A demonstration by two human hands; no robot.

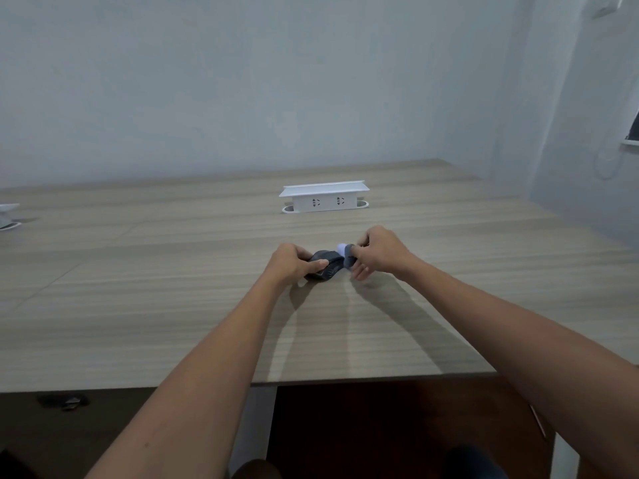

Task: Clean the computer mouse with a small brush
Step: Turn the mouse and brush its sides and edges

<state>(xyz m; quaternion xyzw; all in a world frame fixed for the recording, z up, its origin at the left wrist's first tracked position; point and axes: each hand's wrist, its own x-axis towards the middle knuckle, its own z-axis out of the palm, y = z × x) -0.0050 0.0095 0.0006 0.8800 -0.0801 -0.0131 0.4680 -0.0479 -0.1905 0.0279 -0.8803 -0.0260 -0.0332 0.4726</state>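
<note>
With the left hand (294,264) clasping the dark mouse (325,267) mid-surface (173,305) and the right hand's (380,255) grip pinching the small brush (347,255) at its far end, short light strokes along seams should work best.

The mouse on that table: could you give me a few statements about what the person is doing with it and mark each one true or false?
1. The left hand holds the dark computer mouse on the wooden table. True.
2. The right hand lies flat and empty on the table. False: its fingers are closed on a small brush at the mouse's right end.
3. A white socket box stands on the table beyond the hands. True.
4. The mouse sits on top of the socket box. False: it is well in front of it, nearer the person.
5. Both forearms are bare. True.
</note>
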